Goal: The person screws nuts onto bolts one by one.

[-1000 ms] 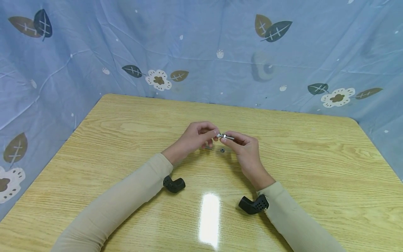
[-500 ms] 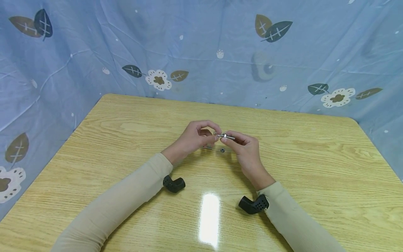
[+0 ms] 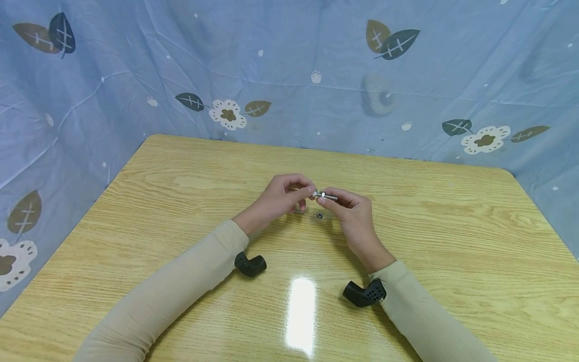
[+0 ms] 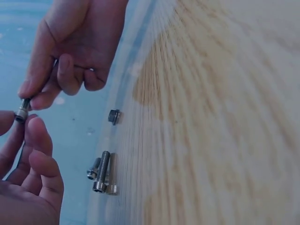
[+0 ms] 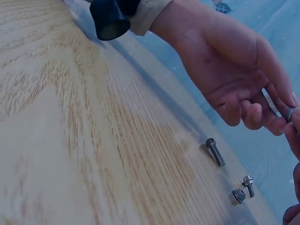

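Between both hands a silver socket-head bolt [image 3: 331,197] is held just above the table, a bright nut-like piece [image 3: 323,195] partway along it. My left hand [image 3: 286,197] pinches the bolt's head end with thumb and forefinger. My right hand [image 3: 355,216] grips the shank from the other side. The left wrist view shows the bolt head [image 4: 21,114] with its hex socket, fingers of both hands close about it. At the right wrist view's edge, the right hand's fingers [image 5: 294,133] meet the left hand [image 5: 229,70] around the bolt.
Below the hands on the wooden table [image 3: 190,211] lie a longer socket-head bolt [image 5: 214,152], a small bolt [image 5: 248,186] and a flanged nut [image 5: 238,196]. Black wrist cameras sit on both sleeves. A blue patterned cloth [image 3: 280,65] hangs behind the table.
Half a second ago the left thumb and forefinger were spread apart at the bolt's head; now they have come together on it again. The right hand has stayed in place.
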Demonstrator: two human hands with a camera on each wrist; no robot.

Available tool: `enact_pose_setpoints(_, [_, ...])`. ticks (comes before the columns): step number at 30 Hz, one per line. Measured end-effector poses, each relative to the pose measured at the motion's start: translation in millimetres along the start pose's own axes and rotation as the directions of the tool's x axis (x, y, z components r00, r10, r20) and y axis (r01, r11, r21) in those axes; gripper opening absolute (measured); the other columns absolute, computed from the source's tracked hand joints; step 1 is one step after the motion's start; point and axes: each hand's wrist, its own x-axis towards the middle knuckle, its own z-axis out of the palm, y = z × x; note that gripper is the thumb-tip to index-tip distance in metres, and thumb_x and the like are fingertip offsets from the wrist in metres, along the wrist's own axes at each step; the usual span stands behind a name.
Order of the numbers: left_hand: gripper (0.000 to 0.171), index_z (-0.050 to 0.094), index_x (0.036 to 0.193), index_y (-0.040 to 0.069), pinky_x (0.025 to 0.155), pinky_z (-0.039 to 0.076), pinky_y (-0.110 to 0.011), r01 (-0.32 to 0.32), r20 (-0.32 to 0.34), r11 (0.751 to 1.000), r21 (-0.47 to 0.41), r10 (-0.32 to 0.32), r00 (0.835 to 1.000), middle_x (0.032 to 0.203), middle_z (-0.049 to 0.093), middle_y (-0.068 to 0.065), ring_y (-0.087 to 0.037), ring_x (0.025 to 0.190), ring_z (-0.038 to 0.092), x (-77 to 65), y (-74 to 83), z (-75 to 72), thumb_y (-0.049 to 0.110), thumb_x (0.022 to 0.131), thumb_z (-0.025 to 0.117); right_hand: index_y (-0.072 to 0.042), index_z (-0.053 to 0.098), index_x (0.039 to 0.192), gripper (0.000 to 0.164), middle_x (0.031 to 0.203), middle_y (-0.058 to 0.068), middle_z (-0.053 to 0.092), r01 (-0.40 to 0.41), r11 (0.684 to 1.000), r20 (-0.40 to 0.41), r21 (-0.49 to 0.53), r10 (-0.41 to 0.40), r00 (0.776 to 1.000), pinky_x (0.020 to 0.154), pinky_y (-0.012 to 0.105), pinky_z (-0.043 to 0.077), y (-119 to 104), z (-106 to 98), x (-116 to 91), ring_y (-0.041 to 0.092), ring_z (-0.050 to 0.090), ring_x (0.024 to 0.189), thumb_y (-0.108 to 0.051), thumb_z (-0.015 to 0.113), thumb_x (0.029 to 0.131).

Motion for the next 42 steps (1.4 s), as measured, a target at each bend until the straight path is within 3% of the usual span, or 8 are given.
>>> enact_pose_setpoints(6, [0.023, 0.064, 0.114, 0.007, 0.057, 0.042, -0.030, -0.053, 0.019, 0.999, -0.001, 0.053, 0.998, 0.104, 0.064, -0.019, -0.034, 0.075, 0.062, -2.7, -0.6, -2.2, 0.019, 0.095, 0.063, 0.000, 0.071, 0.107, 0.029, 0.093, -0.009, 0.072, -0.002, 1.000, -0.003, -0.005, 0.002, 1.000, 0.085, 0.028, 0.055, -0.1, 0.9, 0.1, 0.009, 0.067, 0.090, -0.021, 0.074, 0.086])
enact_pose_setpoints(11, [0.027, 0.062, 0.119, 0.009, 0.061, 0.046, -0.034, -0.092, 0.038, 0.996, -0.014, 0.093, 0.995, 0.115, 0.063, -0.017, -0.046, 0.089, 0.060, -4.2, 0.1, -2.7, 0.014, 0.093, 0.065, -0.001, 0.071, 0.107, 0.030, 0.094, -0.009, 0.072, -0.006, 1.000, 0.002, 0.001, 0.006, 1.000, 0.086, 0.031, 0.055, -0.3, 0.9, -0.3, 0.009, 0.066, 0.090, -0.021, 0.074, 0.086])
enact_pose_setpoints(17, [0.025, 0.064, 0.117, 0.011, 0.061, 0.048, -0.033, -0.040, 0.018, 0.999, 0.005, 0.040, 0.999, 0.113, 0.063, -0.007, -0.040, 0.084, 0.062, -3.7, 0.7, -1.6, 0.023, 0.095, 0.063, 0.001, 0.070, 0.108, 0.031, 0.093, -0.009, 0.072, -0.003, 1.000, 0.003, 0.007, 0.003, 1.000, 0.085, 0.030, 0.055, 0.3, 0.3, -1.2, 0.009, 0.067, 0.090, -0.021, 0.075, 0.086])
enact_pose_setpoints(21, [0.022, 0.066, 0.108, 0.011, 0.057, 0.044, -0.029, 0.009, 0.004, 1.000, 0.014, -0.009, 1.000, 0.104, 0.066, -0.013, -0.025, 0.072, 0.062, -2.2, 0.3, -0.8, 0.029, 0.098, 0.059, 0.001, 0.070, 0.108, 0.031, 0.092, -0.009, 0.073, 0.000, 1.000, 0.001, 0.006, 0.000, 1.000, 0.084, 0.029, 0.055, 0.8, 0.7, -1.2, 0.009, 0.067, 0.088, -0.021, 0.075, 0.086])
enact_pose_setpoints(25, [0.019, 0.067, 0.106, 0.012, 0.056, 0.043, -0.028, 0.009, 0.004, 1.000, 0.008, -0.009, 1.000, 0.104, 0.066, -0.017, -0.018, 0.067, 0.060, -1.6, 0.0, -0.7, 0.028, 0.097, 0.060, 0.001, 0.070, 0.108, 0.032, 0.092, -0.009, 0.073, 0.008, 1.000, 0.007, 0.005, -0.008, 1.000, 0.085, 0.028, 0.055, 1.1, 1.3, -1.0, 0.010, 0.067, 0.089, -0.021, 0.075, 0.086])
enact_pose_setpoints(34, [0.020, 0.066, 0.112, 0.011, 0.063, 0.048, -0.036, -0.069, 0.025, 0.998, 0.014, 0.068, 0.997, 0.105, 0.065, -0.015, -0.042, 0.084, 0.062, -5.1, 0.0, -2.3, 0.019, 0.093, 0.065, -0.001, 0.071, 0.109, 0.032, 0.097, -0.008, 0.072, -0.009, 1.000, 0.003, -0.014, 0.009, 1.000, 0.086, 0.030, 0.055, 0.6, 1.0, -1.9, 0.011, 0.066, 0.092, -0.024, 0.075, 0.086])
enact_pose_setpoints(38, [0.023, 0.065, 0.115, 0.011, 0.067, 0.051, -0.042, -0.105, 0.040, 0.994, 0.014, 0.104, 0.994, 0.104, 0.066, -0.022, -0.044, 0.090, 0.063, -7.5, 1.2, -2.4, 0.012, 0.091, 0.066, -0.002, 0.071, 0.109, 0.033, 0.097, -0.007, 0.072, -0.014, 1.000, 0.007, -0.016, 0.014, 1.000, 0.088, 0.032, 0.055, 0.5, 0.7, -1.9, 0.011, 0.066, 0.093, -0.025, 0.075, 0.086])
enact_pose_setpoints(42, [0.024, 0.064, 0.117, 0.011, 0.064, 0.049, -0.039, -0.088, 0.034, 0.996, 0.022, 0.087, 0.996, 0.105, 0.064, -0.024, -0.043, 0.088, 0.062, -6.8, 2.0, -1.9, 0.018, 0.094, 0.064, -0.002, 0.071, 0.109, 0.033, 0.096, -0.008, 0.072, -0.010, 1.000, 0.007, -0.018, 0.010, 1.000, 0.087, 0.030, 0.055, 0.7, 0.6, -1.6, 0.011, 0.067, 0.093, -0.025, 0.075, 0.086])
